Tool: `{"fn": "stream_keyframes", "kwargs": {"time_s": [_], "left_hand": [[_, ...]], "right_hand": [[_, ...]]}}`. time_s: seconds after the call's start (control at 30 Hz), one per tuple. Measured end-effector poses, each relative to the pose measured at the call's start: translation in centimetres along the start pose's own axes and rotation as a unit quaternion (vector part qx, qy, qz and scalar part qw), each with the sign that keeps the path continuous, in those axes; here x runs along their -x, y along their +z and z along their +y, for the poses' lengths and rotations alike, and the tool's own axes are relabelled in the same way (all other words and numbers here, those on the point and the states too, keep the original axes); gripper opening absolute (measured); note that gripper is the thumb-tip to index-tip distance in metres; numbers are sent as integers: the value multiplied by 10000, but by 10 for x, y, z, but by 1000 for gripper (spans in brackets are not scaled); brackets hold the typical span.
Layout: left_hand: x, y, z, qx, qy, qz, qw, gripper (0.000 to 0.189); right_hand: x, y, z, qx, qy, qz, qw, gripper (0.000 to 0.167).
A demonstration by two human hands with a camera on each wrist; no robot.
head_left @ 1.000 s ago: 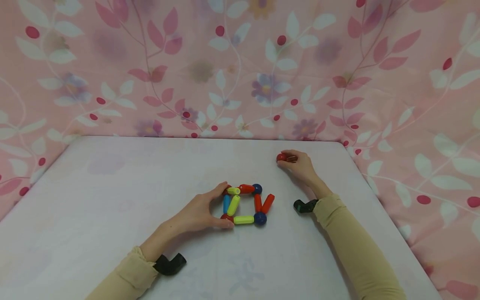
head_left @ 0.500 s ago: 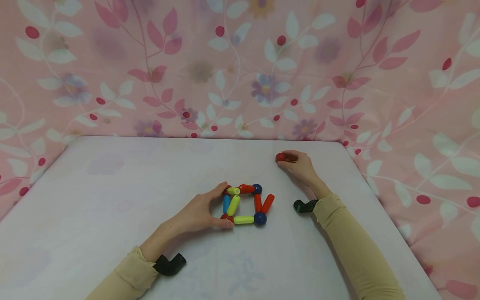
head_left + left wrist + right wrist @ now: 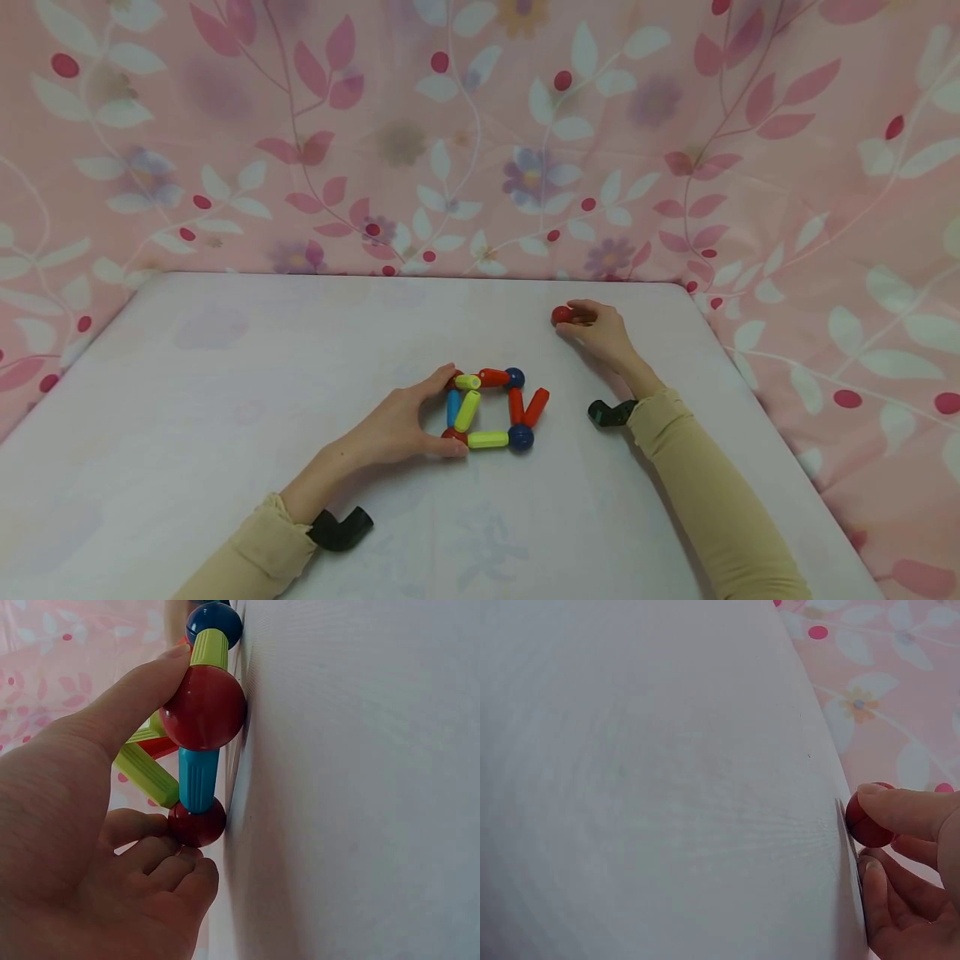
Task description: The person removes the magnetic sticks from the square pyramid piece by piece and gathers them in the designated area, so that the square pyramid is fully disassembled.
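Observation:
My left hand [image 3: 397, 423] grips the left side of a magnetic stick-and-ball frame, its thumb and a finger at two red balls [image 3: 204, 709]. A blue stick [image 3: 199, 780] joins those balls. Yellow-green sticks [image 3: 488, 439], red sticks [image 3: 516, 407] and dark blue balls [image 3: 521, 437] form the other sides, and a few sticks stick up at a slant. Up near the far right of the table, my right hand [image 3: 597, 331] pinches a separate red ball [image 3: 871, 823] by its thumb and fingers. Whether it holds anything else behind the ball cannot be made out.
A white-covered table [image 3: 247, 350] lies under both hands, its far edge just beyond the right hand. Pink floral cloth [image 3: 480, 142] hangs behind it and along the right. Black wrist-worn pieces [image 3: 341, 530] sit at both cuffs.
The red ball has shifted slightly left in the right hand, and the fingers behind it have drawn closer together. My left hand and the frame stay where they were.

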State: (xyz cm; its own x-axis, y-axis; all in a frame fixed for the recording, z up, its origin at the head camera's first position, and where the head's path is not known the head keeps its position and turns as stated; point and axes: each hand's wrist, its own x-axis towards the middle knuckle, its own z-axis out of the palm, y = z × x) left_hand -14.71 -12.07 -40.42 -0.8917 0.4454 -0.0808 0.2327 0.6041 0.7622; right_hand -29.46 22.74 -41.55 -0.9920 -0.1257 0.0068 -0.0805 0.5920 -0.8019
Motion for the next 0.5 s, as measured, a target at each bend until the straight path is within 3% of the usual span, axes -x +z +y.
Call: {"fn": "stream_keyframes", "kwargs": {"time_s": [0.2, 0.37, 0.5], "left_hand": [[-1, 2, -1, 27, 24, -27, 10000, 109], [-1, 1, -1, 22, -38, -12, 10000, 110], [-1, 0, -1, 51, -22, -19, 10000, 110]], "right_hand": [[10, -5, 2, -338, 65, 250, 9991, 66], [25, -6, -3, -397, -262, 667, 9966, 58], [43, -3, -15, -378, -419, 696, 9960, 53]]}}
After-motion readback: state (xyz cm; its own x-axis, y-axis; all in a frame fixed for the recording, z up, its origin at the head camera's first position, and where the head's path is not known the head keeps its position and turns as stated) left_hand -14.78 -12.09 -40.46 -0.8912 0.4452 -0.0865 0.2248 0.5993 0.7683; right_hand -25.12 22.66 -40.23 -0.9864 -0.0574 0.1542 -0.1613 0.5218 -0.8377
